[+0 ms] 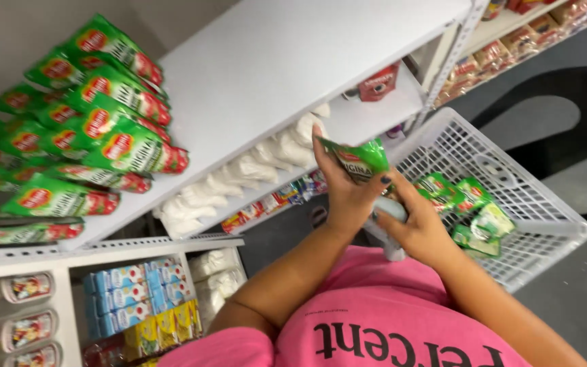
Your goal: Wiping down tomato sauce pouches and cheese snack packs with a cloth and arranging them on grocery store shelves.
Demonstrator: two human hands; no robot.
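From my head camera, my left hand [340,194] grips a green packet [358,158] above the white basket [552,224]. My right hand [421,228] is closed around what looks like a grey handheld tool [390,228], just beside the basket's green packets [467,204].

White metal shelf unit [273,61], seen tilted. On the top board, stacked green packets [96,129] with red ends, piled at the left end; rest of the board bare. On the board below, a row of white bags [239,173], plus a red box [379,83] further along. Lower left, blue cartons [127,299] above yellow packets [161,329], more white bags [217,272] just beside them, and clear tubs [25,319] with coloured labels at the far left. Beside the unit, a white wire basket [545,217] carrying small green packets [473,214]. Grey floor [579,299] underneath.
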